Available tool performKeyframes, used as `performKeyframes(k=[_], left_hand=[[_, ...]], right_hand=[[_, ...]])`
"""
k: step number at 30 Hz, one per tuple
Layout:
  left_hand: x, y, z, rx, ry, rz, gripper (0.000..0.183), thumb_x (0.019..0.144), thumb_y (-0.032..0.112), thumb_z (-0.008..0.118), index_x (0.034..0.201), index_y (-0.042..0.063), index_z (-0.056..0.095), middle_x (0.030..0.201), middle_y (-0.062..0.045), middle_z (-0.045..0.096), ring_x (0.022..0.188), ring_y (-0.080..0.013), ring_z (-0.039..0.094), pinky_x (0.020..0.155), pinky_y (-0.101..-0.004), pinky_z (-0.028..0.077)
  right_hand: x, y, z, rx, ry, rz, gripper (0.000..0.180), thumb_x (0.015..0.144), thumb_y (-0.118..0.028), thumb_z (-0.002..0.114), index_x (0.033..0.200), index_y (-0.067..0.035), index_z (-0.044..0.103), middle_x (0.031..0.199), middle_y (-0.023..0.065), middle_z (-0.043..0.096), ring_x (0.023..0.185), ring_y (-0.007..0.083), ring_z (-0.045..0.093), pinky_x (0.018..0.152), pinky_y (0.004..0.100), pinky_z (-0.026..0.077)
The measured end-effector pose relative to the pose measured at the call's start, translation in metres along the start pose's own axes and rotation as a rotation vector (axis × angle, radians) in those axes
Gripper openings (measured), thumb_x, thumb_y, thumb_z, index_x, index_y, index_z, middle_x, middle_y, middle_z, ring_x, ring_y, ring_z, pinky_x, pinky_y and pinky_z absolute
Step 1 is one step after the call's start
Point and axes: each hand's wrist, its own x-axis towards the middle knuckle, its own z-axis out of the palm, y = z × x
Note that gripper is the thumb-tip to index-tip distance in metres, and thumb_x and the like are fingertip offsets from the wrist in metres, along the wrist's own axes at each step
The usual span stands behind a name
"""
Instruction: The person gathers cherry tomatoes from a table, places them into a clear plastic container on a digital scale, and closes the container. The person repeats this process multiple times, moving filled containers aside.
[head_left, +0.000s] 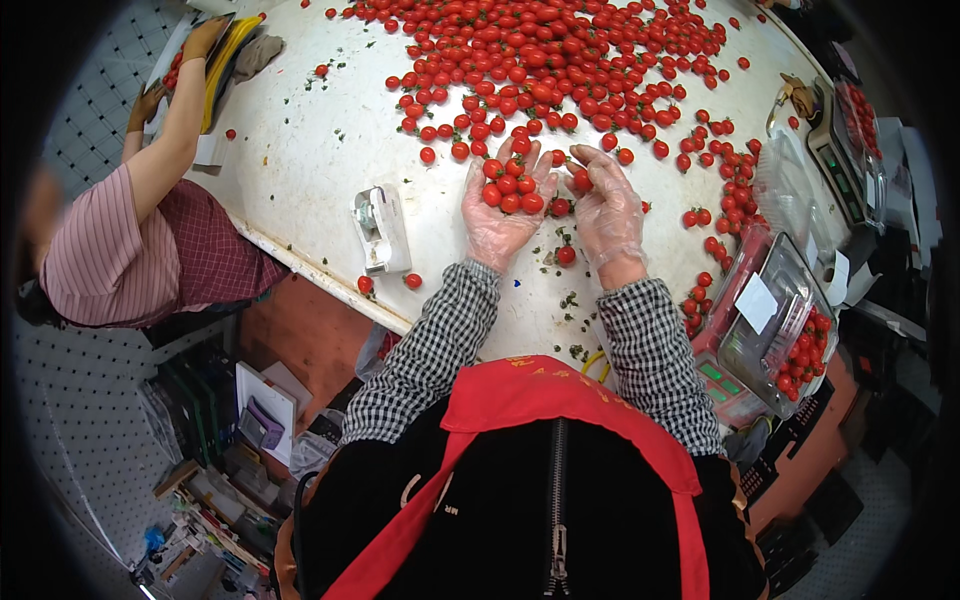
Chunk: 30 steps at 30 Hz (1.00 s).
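Note:
Palm up, my left hand (496, 225) in a clear plastic glove cups several red cherry tomatoes (510, 184). Beside it, my right hand (611, 214), gloved the same way, has its fingers curled around one cherry tomato (582, 180). A large spread of loose cherry tomatoes (525, 56) covers the white tabletop (300, 150) just beyond my fingertips. One loose tomato (565, 256) lies between my wrists, among small green stem bits (570, 300). Part of another tomato shows between the two hands.
Left of my hands sits a white tape dispenser (386, 229). On the right are a clear plastic box with tomatoes (802, 352) on a scale (720, 386), and another scale (832, 169). A co-worker's arm (169, 142) reaches over the table's left side, near a yellow tray (225, 64).

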Motion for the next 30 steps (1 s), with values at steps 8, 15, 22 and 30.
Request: performKeyframes(k=[8, 15, 22, 30], left_hand=[[-0.012, -0.022, 0.030, 0.347, 0.148, 0.064, 0.053, 0.108, 0.042, 0.046, 0.142, 0.003, 0.055, 0.137, -0.012, 0.060, 0.124, -0.0257, 0.057, 0.111, -0.0429, 0.046], [-0.043, -0.059, 0.084, 1.439, 0.086, 0.233, 0.051, 0.111, 0.030, 0.040, 0.154, 0.003, 0.046, 0.145, -0.010, 0.056, 0.136, -0.0199, 0.050, 0.113, -0.0325, 0.041], [-0.062, -0.045, 0.113, 1.151, -0.053, 0.483, 0.063, 0.113, 0.047, 0.030, 0.148, -0.003, 0.043, 0.154, -0.020, 0.045, 0.148, -0.0303, 0.039, 0.125, -0.0465, 0.026], [-0.075, -0.056, 0.114, 1.027, 0.039, 0.393, 0.058, 0.110, 0.052, 0.043, 0.127, -0.001, 0.057, 0.119, -0.015, 0.062, 0.112, -0.0265, 0.064, 0.097, -0.0419, 0.052]], right_hand=[[-0.018, 0.004, 0.029, -0.066, 0.077, 0.020, 0.050, 0.108, -0.031, 0.051, 0.150, -0.005, 0.050, 0.142, 0.0110, 0.056, 0.127, 0.0185, 0.055, 0.105, 0.0333, 0.047], [-0.021, 0.019, 0.019, 0.150, 0.120, 0.259, 0.059, 0.106, -0.046, 0.053, 0.152, -0.010, 0.049, 0.137, 0.0094, 0.061, 0.125, 0.0235, 0.058, 0.112, 0.0400, 0.045], [-0.046, -0.022, 0.000, 0.863, -0.065, 0.322, 0.053, 0.106, -0.052, 0.045, 0.141, -0.014, 0.056, 0.148, 0.0218, 0.052, 0.141, 0.0390, 0.047, 0.118, 0.0727, 0.029], [-0.092, -0.074, -0.019, 0.979, -0.217, 0.166, 0.059, 0.107, -0.053, 0.045, 0.149, -0.012, 0.047, 0.155, 0.0232, 0.044, 0.149, 0.0391, 0.039, 0.124, 0.0639, 0.029]])
